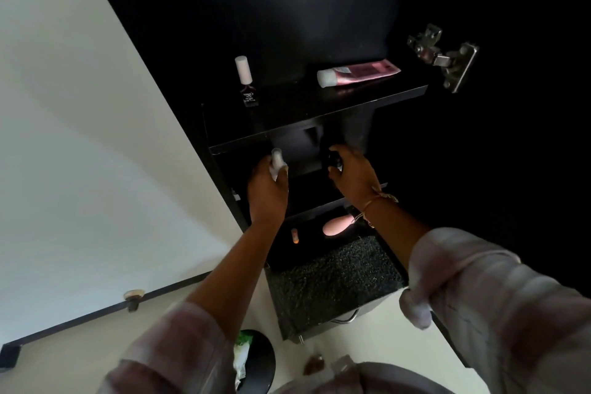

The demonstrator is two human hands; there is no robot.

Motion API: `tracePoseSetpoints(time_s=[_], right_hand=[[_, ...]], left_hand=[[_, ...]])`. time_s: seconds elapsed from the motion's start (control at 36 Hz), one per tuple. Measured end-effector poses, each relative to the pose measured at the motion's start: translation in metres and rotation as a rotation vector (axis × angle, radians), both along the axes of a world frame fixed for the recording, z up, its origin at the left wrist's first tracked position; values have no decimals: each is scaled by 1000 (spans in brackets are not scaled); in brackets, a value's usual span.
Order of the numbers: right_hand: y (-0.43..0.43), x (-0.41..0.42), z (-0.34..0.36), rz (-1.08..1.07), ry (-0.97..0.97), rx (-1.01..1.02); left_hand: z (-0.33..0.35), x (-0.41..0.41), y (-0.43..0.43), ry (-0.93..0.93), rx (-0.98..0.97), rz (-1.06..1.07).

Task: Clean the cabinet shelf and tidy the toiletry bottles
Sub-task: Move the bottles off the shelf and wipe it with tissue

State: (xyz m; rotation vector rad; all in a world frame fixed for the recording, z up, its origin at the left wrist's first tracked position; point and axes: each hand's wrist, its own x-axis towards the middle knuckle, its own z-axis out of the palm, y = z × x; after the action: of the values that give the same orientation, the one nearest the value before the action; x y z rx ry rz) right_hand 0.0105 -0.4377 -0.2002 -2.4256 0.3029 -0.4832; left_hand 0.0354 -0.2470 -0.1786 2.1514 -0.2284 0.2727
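The cabinet shelf (319, 109) at the top holds a small dark bottle with a tall white cap (245, 83), upright near its left end. One level down, our left hand (267, 189) is curled round a small white container (277, 161) at the front left. On the bottom board lie an orange-tipped stick (295, 236) and a pink rounded item (337, 225). Our right hand (353, 174) grips a dark object (334, 160) mid-shelf, which we cannot identify against the black interior. A pink tube (358, 72) lies on its side toward the top shelf's right end. We judge the tidying midway: items are scattered, and with no cloth in view the wiping seems to lie ahead. The surfaces are too dark to check for dust.
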Motion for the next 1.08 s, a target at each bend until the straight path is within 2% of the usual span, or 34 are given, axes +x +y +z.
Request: tracePoseSetpoints(time_s=[0.14,0.36,0.56,0.67,0.78,0.97,1.08], right_hand=[[-3,0,-3,-28,-21,23],[-11,-17,-7,-17,-40,158],[-10,-61,-2,-111,-103,228],[-9,-103,-14,-147,-79,189],[-16,-134,-44,-163,25,186],[-30,-152,-100,-141,358,172],[-37,-148,-135,-157,509,188]], left_hand=[[-2,1,-3,34,-22,-27],[-4,-20,-16,-65,-59,-62],[-17,-53,-24,28,-162,-119],[-31,-89,-26,76,-184,-169],[-56,-115,-27,180,-137,-179],[-117,-122,-32,383,-8,-214],[-141,-115,-42,437,60,-218]])
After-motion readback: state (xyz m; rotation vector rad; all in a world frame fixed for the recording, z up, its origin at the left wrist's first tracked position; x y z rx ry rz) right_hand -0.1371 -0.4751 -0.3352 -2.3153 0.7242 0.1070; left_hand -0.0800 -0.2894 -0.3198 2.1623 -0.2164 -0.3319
